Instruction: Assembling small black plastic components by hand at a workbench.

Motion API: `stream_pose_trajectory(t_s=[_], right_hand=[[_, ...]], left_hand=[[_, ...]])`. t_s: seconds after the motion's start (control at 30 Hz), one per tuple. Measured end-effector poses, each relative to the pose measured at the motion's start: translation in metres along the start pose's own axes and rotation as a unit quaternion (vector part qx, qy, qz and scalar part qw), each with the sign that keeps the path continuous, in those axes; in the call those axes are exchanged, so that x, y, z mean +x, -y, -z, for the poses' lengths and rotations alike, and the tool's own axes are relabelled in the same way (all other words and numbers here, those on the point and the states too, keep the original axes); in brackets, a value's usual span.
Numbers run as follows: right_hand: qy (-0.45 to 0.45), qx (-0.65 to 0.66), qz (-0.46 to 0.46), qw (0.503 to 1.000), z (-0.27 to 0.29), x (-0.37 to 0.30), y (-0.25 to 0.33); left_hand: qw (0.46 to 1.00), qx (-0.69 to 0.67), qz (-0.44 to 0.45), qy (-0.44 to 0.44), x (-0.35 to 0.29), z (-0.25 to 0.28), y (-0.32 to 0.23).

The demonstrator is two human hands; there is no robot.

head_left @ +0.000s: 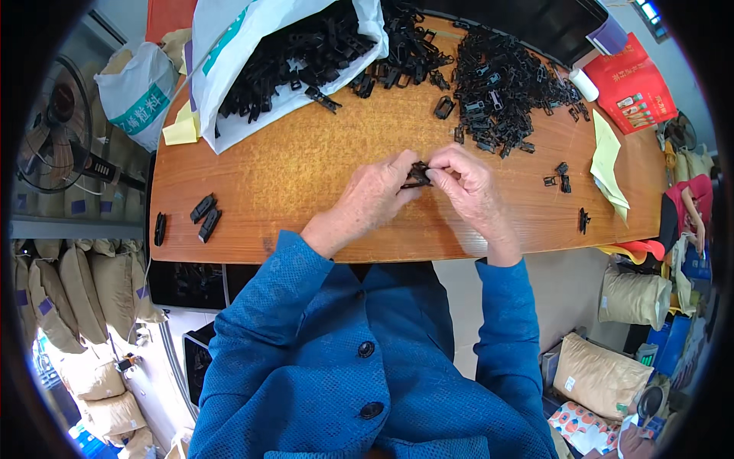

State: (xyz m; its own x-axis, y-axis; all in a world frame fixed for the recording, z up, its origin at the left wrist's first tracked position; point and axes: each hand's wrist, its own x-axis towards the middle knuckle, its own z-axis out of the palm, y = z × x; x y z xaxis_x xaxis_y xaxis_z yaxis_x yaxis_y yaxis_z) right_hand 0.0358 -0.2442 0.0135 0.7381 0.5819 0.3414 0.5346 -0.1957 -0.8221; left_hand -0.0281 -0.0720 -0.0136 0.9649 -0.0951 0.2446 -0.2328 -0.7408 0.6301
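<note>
Over the middle of the wooden table, my left hand grips a small black plastic part, fingers and thumb closed round it. My right hand pinches the other side of the same part, thumb and forefinger pressed together at its end. Fingers cover much of the part, so its full shape is hidden. Beyond my hands lies a heap of small black plastic frames. Left of that heap, a white sack lies open with many larger black clip-like parts in it and spilling out.
Several black pieces lie at the table's left front. A few small ones sit at right, near yellow paper. A red bag and a dark screen stand at the back. A fan is off the left side.
</note>
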Motion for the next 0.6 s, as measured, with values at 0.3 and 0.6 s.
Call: stream_pose_trajectory(t_s=[0.3, 0.6], right_hand=[[0.095, -0.038, -0.009, 0.995, -0.004, -0.008, 0.002], [0.061, -0.088, 0.034, 0.994, -0.023, -0.006, -0.002]], left_hand=[[0.879, -0.453, 0.139, 0.055, -0.021, -0.007, 0.001], [0.938, -0.331, 0.097, -0.017, -0.020, -0.011, 0.011]])
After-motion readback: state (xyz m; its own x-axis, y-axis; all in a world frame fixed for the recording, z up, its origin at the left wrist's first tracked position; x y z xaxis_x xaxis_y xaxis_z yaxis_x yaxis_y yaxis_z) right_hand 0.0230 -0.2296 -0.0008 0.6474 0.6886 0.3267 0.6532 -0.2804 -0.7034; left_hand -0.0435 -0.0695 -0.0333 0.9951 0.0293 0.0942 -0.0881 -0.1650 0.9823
